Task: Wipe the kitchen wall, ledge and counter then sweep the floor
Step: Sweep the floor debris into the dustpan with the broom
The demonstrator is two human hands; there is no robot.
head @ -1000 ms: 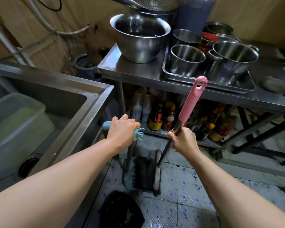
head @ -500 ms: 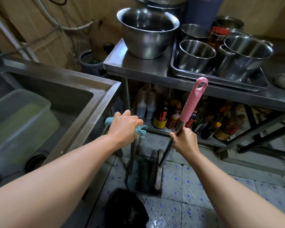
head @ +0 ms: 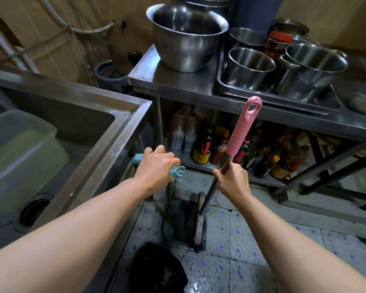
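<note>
My left hand (head: 156, 166) grips the light-blue top handle (head: 178, 172) of an upright dustpan (head: 178, 218) that stands on the tiled floor (head: 230, 240) in front of me. My right hand (head: 230, 178) grips the dark shaft of a broom just below its pink grip (head: 243, 127). The broom head (head: 199, 227) sits low beside the dustpan's mouth, its bristles hard to make out.
A steel sink (head: 106, 115) with a clear plastic tub (head: 21, 149) is at my left. A steel table (head: 178, 85) ahead carries a large bowl (head: 186, 37) and a tray of pots (head: 283, 66); bottles (head: 203, 144) crowd its lower shelf. A black bag (head: 159, 269) lies near my feet.
Both hands keep their grips. The dustpan and broom have shifted slightly toward me, and the view has tilted down a little toward the floor.
</note>
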